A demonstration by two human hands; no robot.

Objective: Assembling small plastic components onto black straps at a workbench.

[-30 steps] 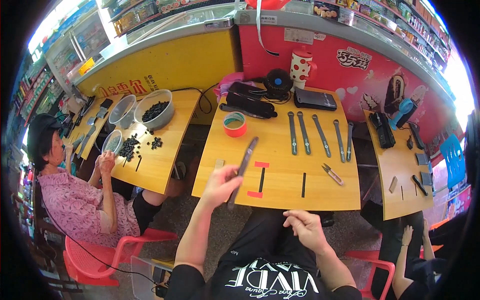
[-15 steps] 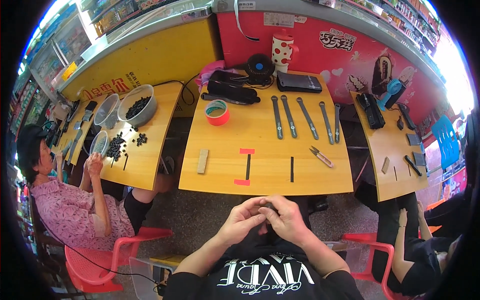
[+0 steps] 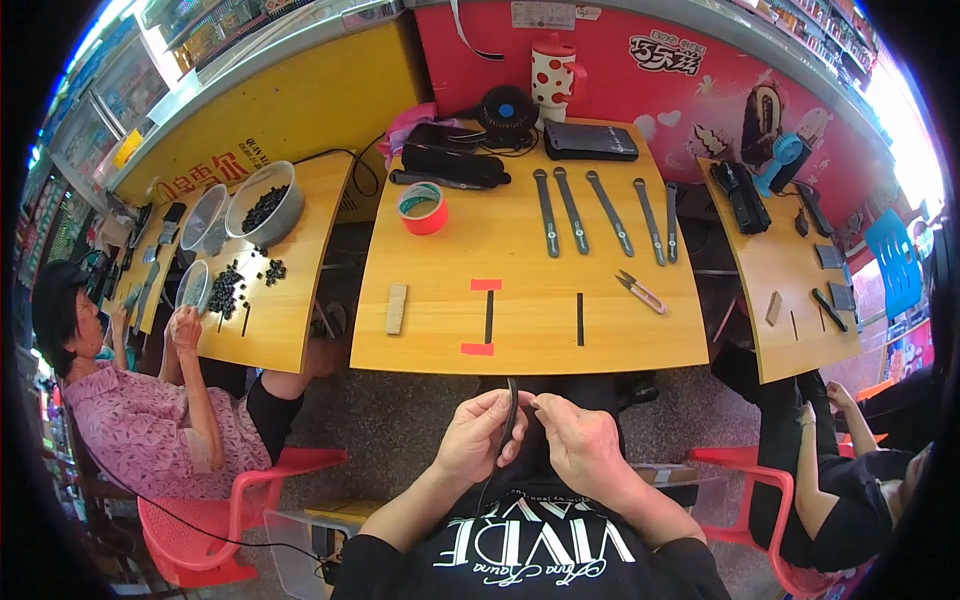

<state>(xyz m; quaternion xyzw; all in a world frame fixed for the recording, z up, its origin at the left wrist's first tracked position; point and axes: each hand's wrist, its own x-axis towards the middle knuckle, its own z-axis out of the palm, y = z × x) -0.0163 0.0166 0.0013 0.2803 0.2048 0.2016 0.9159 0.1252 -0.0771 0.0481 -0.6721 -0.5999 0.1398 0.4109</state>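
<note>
My left hand (image 3: 474, 436) is closed round a narrow, dark, bendy strip (image 3: 512, 398), held in front of my shirt just off the table's near edge. The strip's top end sticks up past the fingers and its lower end hangs toward my lap. Close beside it, my right hand (image 3: 580, 438) has thumb and forefinger pinched together near the strip. Whatever lies in that pinch is too small to make out. On the table (image 3: 450, 280) ahead are thread snips (image 3: 641, 293), a wooden block (image 3: 396, 310) and several flat grey straps, one a strap (image 3: 546, 215) with rounded ends.
Two black lines mark the tabletop, one between red tape pieces (image 3: 478, 350). Farther back are a red tape roll (image 3: 423, 208), black pouch (image 3: 590, 140), small fan (image 3: 507, 112) and spotted tumbler (image 3: 553, 80). People sit at tables on both sides; red chairs (image 3: 185, 520) flank me.
My hands were cupped together and have moved slightly apart. The dark strip now shows, standing up from my left hand. Table items sit a little higher in view.
</note>
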